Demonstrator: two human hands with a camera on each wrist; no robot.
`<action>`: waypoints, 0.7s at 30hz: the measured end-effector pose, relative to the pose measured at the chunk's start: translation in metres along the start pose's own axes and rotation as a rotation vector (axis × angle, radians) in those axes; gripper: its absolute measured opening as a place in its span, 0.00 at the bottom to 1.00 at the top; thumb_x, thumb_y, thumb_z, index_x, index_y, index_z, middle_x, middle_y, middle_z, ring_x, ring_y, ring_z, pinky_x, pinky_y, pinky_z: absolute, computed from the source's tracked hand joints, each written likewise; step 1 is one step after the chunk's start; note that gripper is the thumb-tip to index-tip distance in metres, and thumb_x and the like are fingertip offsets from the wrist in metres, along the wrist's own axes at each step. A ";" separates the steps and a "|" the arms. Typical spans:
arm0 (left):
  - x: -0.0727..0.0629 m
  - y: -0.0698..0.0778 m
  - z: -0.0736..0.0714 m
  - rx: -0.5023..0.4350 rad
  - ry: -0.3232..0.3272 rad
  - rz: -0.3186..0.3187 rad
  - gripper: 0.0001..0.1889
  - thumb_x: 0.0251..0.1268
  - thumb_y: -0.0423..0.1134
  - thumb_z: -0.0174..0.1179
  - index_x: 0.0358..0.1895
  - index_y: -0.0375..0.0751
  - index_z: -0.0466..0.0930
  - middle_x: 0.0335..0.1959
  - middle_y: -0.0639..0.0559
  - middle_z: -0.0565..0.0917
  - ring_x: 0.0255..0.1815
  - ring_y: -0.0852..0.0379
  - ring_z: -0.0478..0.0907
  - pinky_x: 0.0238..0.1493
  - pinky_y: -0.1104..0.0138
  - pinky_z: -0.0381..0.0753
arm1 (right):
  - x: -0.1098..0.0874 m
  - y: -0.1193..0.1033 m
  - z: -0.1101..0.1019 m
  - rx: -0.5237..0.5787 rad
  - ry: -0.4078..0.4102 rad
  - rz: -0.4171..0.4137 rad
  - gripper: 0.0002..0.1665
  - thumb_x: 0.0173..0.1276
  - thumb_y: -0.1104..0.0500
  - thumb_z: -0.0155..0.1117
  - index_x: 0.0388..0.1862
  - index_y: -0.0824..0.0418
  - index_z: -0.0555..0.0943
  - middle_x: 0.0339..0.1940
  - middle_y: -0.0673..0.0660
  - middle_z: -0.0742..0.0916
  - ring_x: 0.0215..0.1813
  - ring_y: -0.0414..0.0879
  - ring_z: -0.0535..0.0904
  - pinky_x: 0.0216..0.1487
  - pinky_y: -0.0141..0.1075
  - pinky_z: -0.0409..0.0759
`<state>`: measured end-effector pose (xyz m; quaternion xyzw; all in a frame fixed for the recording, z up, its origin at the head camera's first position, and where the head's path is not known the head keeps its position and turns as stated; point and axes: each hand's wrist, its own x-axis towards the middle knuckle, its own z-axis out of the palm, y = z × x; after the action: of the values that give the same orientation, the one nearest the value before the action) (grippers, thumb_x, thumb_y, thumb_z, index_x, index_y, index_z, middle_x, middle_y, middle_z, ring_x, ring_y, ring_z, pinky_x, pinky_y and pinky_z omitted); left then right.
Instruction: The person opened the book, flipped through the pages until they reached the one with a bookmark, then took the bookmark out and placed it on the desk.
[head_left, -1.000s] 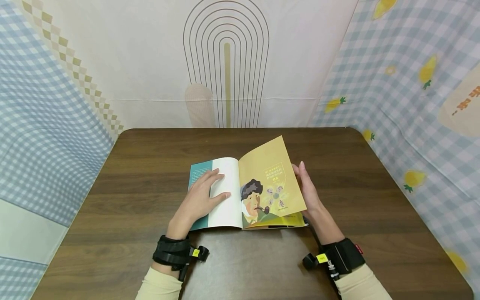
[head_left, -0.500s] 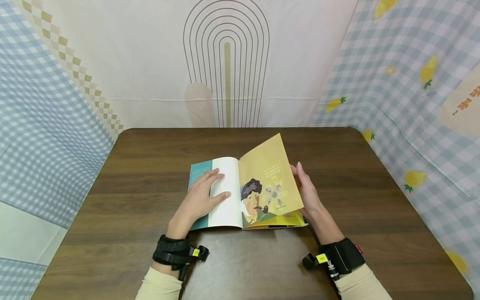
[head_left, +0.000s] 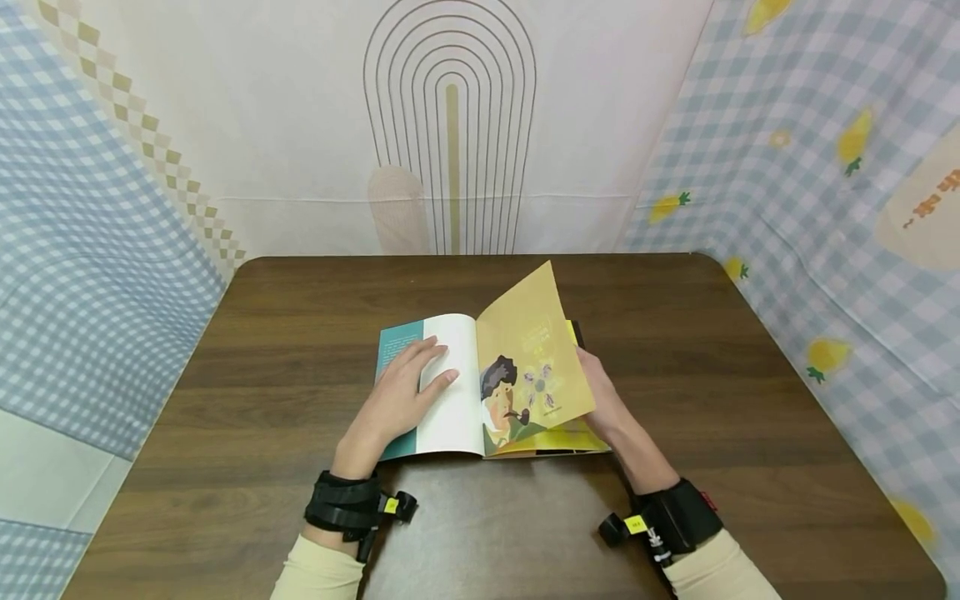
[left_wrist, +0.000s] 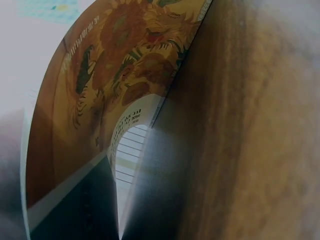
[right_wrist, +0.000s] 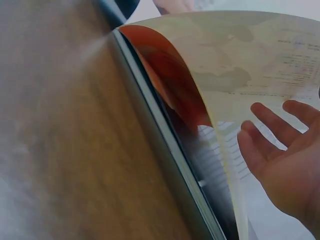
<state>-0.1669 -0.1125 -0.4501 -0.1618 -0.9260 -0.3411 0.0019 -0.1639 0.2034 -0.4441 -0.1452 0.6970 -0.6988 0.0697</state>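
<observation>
An open book lies on the brown table. My left hand (head_left: 397, 396) rests with spread fingers on its white left-hand page (head_left: 459, 425), beside a teal flap (head_left: 396, 446). On the right, a tan page (head_left: 528, 333) with a drawn pipe smoker stands partly lifted, its free edge curving up. My right hand (head_left: 606, 400) is behind that page's outer edge, its fingers hidden in the head view. From the right wrist, my fingers (right_wrist: 272, 127) show loosely bent against the page's printed back (right_wrist: 225, 55). Yellow pages (head_left: 573, 437) lie beneath it. A sunflower picture (left_wrist: 125, 45) shows in the left wrist view.
The dark wood table (head_left: 300, 350) extends around the book. A white curtain (head_left: 300, 125) with an arch pattern hangs behind it, and blue checked cloth (head_left: 787, 208) hangs at the right side. Each wrist wears a black strap (head_left: 345, 504) with a small camera.
The tan page has tilted further up and leftward. My right hand has moved left behind its edge, and the fingers that showed beside it are now hidden. My left hand stays put.
</observation>
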 end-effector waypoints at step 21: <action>-0.001 0.004 -0.014 -0.362 0.013 -0.021 0.42 0.87 0.64 0.21 0.86 0.35 0.45 0.80 0.31 0.65 0.81 0.35 0.61 0.77 0.38 0.60 | -0.008 0.007 0.045 -0.663 -0.363 -0.144 0.44 0.78 0.38 0.63 0.88 0.39 0.59 0.88 0.47 0.61 0.89 0.49 0.41 0.84 0.62 0.42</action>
<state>-0.1664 -0.1192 -0.4371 -0.1476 -0.8511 -0.5032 -0.0246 -0.1431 0.1628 -0.4527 -0.3298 0.8494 -0.4016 0.0920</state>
